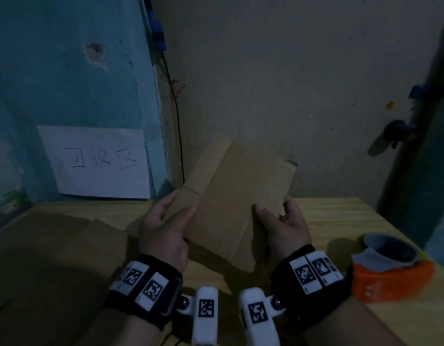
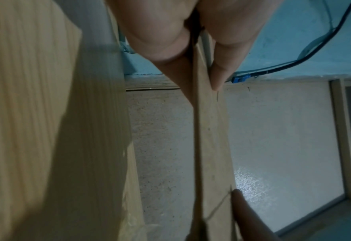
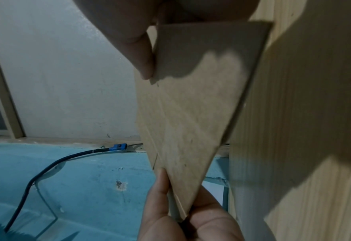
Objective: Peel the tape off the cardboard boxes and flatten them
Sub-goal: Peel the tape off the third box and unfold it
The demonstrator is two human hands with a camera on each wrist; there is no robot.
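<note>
- Holding a flattened cardboard box (image 1: 237, 196) above the wooden table (image 1: 340, 221), both hands work in the head view: the left hand (image 1: 163, 231) grips the box's left edge, thumb laid on the upper face and fingers underneath, and the right hand (image 1: 282, 227) grips the right edge the same way.
- Between the two grips the box tilts up and away from the person, its far end raised toward the wall corner; fold creases run along its length.
- Left of the left hand's grip, more flattened cardboard (image 1: 66, 245) lies on the table, with a white paper sign (image 1: 96, 162) on the blue wall beyond it.
- Right of the right hand's grip, a roll of tape in an orange dispenser (image 1: 390, 268) sits on the table, well apart from the held box.
- From the left wrist view, the box (image 2: 209, 138) shows nearly edge-on, clamped between the left hand's thumb (image 2: 219, 73) and palm; a fingertip of the other hand (image 2: 244, 210) touches its far end.
- From the right wrist view, the box's underside (image 3: 191, 114) runs away from the grip, the right thumb (image 3: 143, 62) pressed against its near edge; at the far end the left hand (image 3: 182, 220) pinches the box's corner between thumb and fingers.
- A black cable with a blue clip (image 3: 118, 146) runs along the blue wall beyond the box.
</note>
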